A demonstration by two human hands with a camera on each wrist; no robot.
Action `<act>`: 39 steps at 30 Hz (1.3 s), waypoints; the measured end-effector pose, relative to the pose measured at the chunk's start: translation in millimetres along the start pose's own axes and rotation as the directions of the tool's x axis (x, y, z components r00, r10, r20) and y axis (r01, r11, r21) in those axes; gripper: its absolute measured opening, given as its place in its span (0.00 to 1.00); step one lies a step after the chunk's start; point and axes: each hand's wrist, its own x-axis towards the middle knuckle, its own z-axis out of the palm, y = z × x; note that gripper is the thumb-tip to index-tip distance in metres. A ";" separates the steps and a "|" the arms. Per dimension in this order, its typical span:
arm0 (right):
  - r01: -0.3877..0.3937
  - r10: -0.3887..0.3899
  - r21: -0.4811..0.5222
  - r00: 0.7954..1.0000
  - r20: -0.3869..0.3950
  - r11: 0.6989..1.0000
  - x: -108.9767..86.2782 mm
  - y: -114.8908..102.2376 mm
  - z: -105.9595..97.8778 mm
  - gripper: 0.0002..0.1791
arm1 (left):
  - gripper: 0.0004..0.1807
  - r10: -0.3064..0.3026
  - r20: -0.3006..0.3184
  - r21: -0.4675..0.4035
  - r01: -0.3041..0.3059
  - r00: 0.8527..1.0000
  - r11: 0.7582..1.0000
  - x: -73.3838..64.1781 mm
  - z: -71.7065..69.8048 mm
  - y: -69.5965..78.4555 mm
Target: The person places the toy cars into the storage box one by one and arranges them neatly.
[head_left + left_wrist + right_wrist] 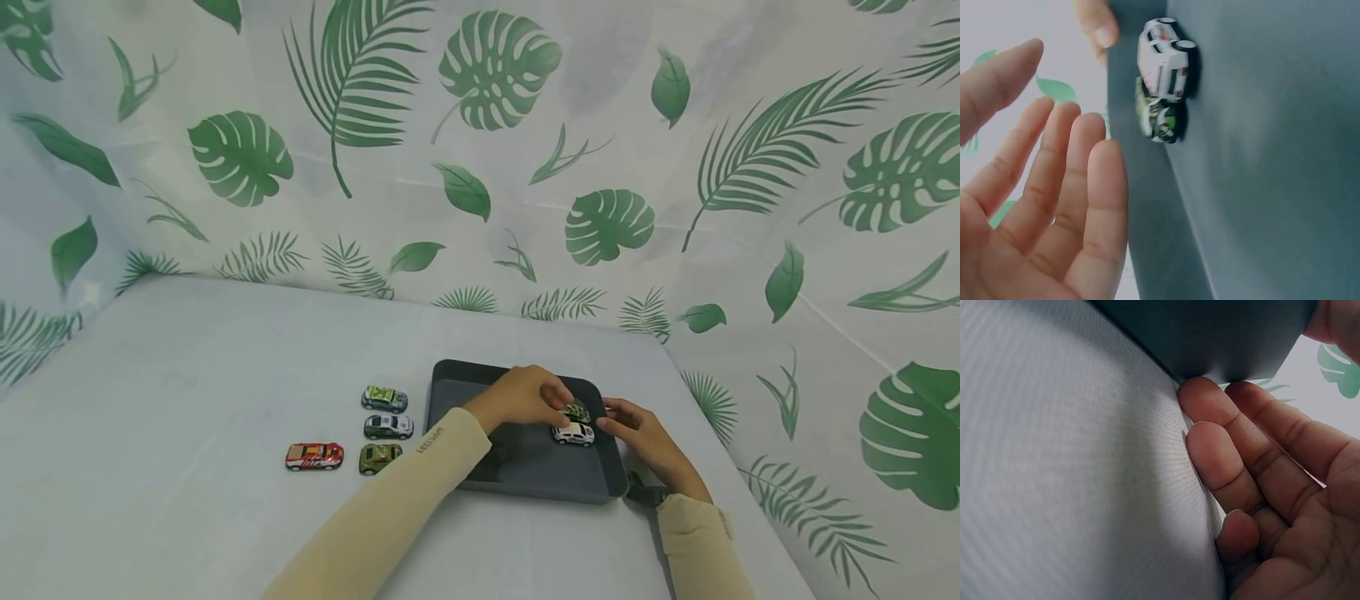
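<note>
Empty, fingers straight, the left hand should avoid nudging the white car and camouflage car near the right edge of the tray, steadied between the right hand's thumb and fingers.

Broad free table left of red car, three cars beside tray, left sleeve across tray's front-left corner, free floor left of white car, left hand above, right hand at right rim.
</note>
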 end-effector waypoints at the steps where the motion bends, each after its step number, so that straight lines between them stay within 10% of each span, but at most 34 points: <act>1: -0.001 0.001 0.000 1.000 0.000 1.000 0.0 0.1 0.1 0.32 | 0.18 0.009 0.011 -0.010 -0.009 1.000 1.000 -0.9 -2.2 -1.1; 15: -0.010 0.010 -0.008 1.000 -0.003 1.000 -1.6 -0.6 1.4 0.33 | 0.22 0.132 0.148 -0.165 -0.107 0.980 0.980 -17.8 -26.7 4.6; 39: 0.003 -0.003 0.002 1.000 -0.011 1.000 -1.7 -1.9 0.7 0.32 | 0.23 0.229 0.166 -0.222 -0.190 0.959 0.956 -57.7 -46.1 3.7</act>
